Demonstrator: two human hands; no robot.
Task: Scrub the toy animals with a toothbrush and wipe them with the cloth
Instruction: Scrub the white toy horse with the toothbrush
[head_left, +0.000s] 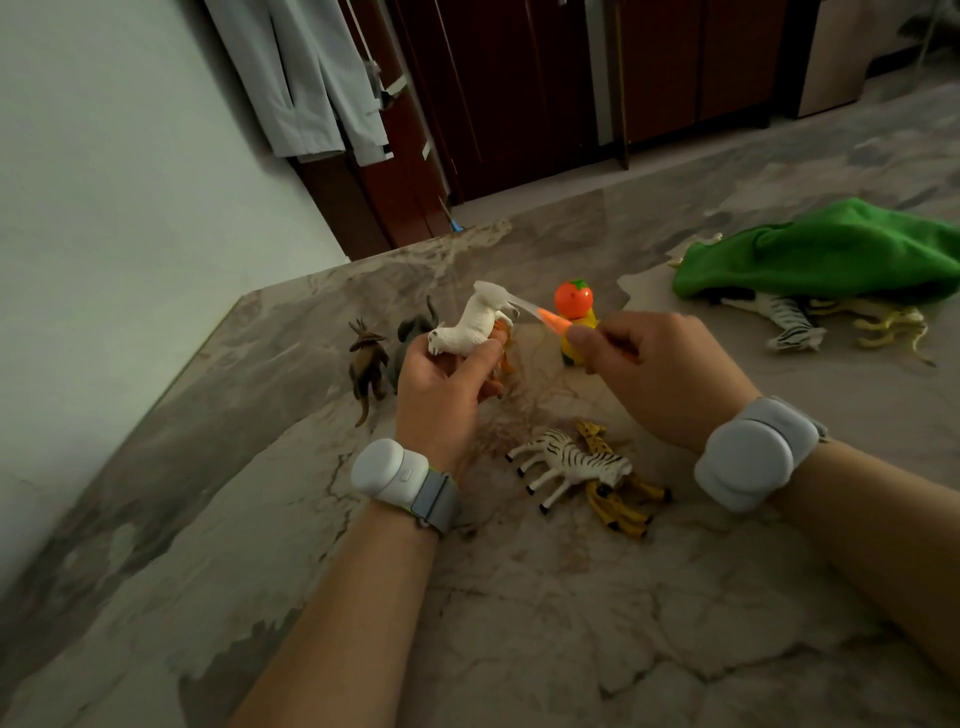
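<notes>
Past both forearms (363, 597), left hand (441, 384) grips white toy animal (475, 325), long axis tilted up-right; right hand (660, 374) pinches toothbrush (553, 319), head pointing left, seemingly touching the animal's upper end.

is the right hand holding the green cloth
No, the right hand grips the orange toothbrush, while the green cloth lies on the marble table beyond it.
</notes>
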